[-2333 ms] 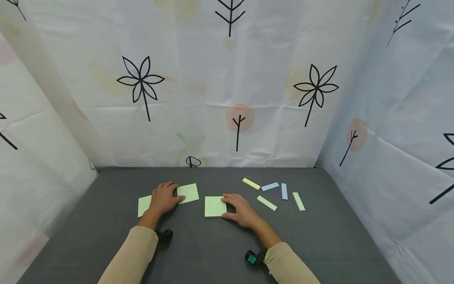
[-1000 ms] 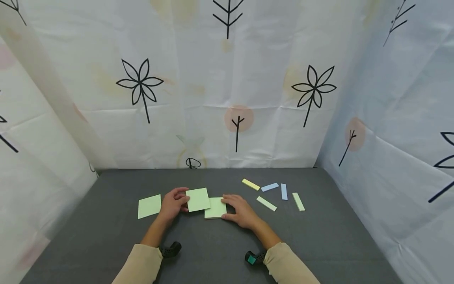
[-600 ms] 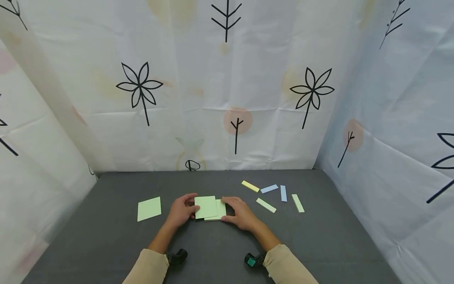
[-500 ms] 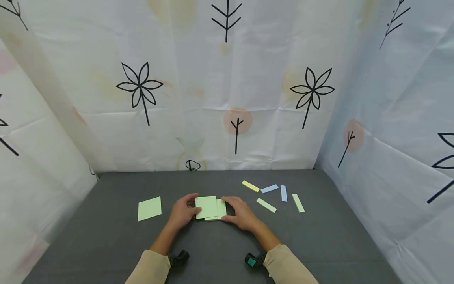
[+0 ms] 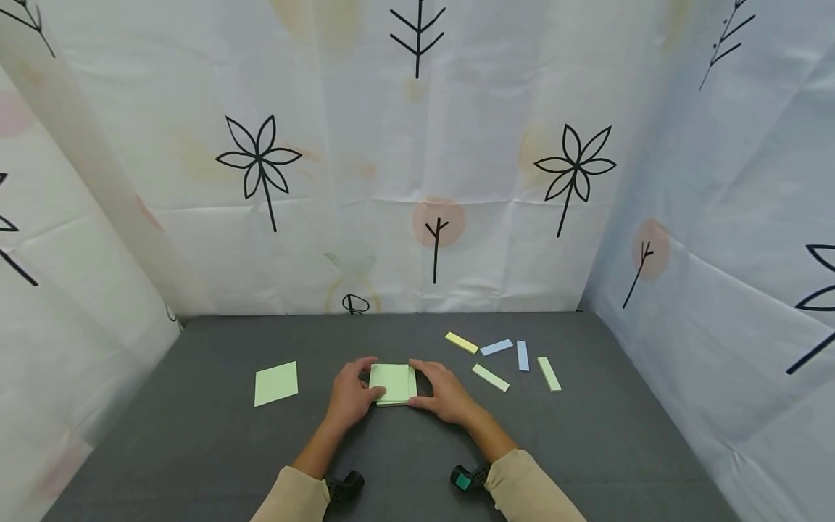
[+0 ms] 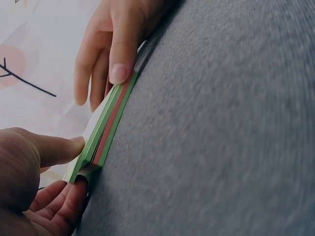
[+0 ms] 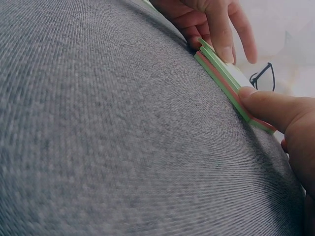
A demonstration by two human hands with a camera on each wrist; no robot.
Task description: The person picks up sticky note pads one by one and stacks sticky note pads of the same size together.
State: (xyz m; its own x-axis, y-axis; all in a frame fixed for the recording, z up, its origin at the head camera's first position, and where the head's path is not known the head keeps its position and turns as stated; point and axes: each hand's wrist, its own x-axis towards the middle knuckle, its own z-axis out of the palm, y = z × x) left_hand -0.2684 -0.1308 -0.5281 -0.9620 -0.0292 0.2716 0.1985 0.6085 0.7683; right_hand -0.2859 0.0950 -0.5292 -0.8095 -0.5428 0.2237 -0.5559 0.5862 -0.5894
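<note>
In the head view my left hand pinches a pale green sticky note pad by its left edge, thumb on top and fingers beneath. This pad lies over a lower sticky note stack, set slightly to its left. From the side, the left wrist view shows green and reddish layers in the lower stack. My right hand grips the stack at its right side, with the thumb at the near corner and fingers at the far one. To the left lies another pale green square pad, untouched.
Several narrow strips lie on the dark grey table to the right: a yellow strip, a blue strip, another blue strip, a pale green strip and another one. Patterned white cloth walls enclose the table.
My left hand has taken the green pad from beside the other pad and moved it right, onto the stack. Over the last half second it slid further right. My right hand has stayed put.
</note>
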